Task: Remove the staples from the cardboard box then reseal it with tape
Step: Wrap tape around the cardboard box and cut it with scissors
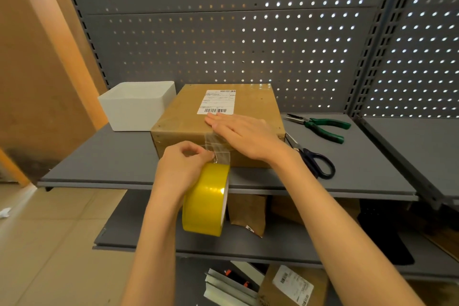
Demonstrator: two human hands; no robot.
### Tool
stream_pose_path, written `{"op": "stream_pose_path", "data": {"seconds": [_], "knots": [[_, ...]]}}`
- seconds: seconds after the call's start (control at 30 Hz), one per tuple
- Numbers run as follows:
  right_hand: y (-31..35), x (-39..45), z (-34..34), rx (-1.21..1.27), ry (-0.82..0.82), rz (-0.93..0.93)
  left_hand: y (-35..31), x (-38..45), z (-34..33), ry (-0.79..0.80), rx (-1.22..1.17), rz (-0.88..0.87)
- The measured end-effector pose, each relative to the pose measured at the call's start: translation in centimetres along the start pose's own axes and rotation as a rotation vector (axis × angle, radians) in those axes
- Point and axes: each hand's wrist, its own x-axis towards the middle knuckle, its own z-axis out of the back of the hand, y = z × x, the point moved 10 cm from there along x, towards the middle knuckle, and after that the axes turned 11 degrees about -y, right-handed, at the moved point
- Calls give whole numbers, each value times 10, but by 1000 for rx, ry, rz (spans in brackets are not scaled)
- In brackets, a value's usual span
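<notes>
Right hand (244, 135) lies flat on the box (218, 122); left hand (181, 169) grips the tape roll (205, 202) just below its front edge.

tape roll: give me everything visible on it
The tape roll is a wide ring of glossy yellow-tinted clear tape with a pale inner core edge showing on its right. It hangs on edge below the shelf front, gripped at its top by the left hand. A clear strip runs up from it over the front edge of the cardboard box, where the right hand presses it flat.
</notes>
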Motion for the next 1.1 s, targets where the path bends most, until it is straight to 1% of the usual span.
{"op": "stream_pose_path", "data": {"seconds": [0.17,0.2,0.23,0.3,0.33,0.4,0.43,0.47,0.5,0.57,0.63,0.7,0.77,0.93,1.03,1.1], "knots": [[6,-2,4,-60,-85,52,-5,3,-1,-12,3,-17],[7,-3,7,-34,-113,44,-4,3,-1,-12,-2,-15],[6,-5,14,43,-162,19,-3,3,0,-15,-5,-11],[-5,-15,36,258,-321,-61,-2,4,2,-21,-9,-4],[-15,-23,50,295,-430,-105,-1,4,2,-20,-13,-2],[-43,-45,76,224,-632,-237,-1,5,2,-13,-20,3],[-60,-57,84,171,-691,-328,-1,5,2,-10,-21,3],[-77,-68,88,118,-707,-426,-2,4,2,-7,-23,2],[-95,-76,85,69,-673,-526,-2,4,2,-6,-24,-1],[-124,-90,70,-13,-497,-695,-3,2,2,-9,-27,-17],[-140,-100,55,-64,-320,-779,-5,1,2,-10,-26,-33],[-146,-107,48,-86,-239,-805,-5,1,3,-11,-22,-40],[-146,-114,45,-103,-211,-831,-5,2,4,-10,-14,-42],[-141,-122,48,-321,-228,-805,-5,2,3,-22,-10,-54],[-140,-123,50,-331,-231,-810,-5,2,3,-29,-11,-53],[-144,-127,57,-243,-313,-852,-5,2,3,-26,-22,-51]]}}
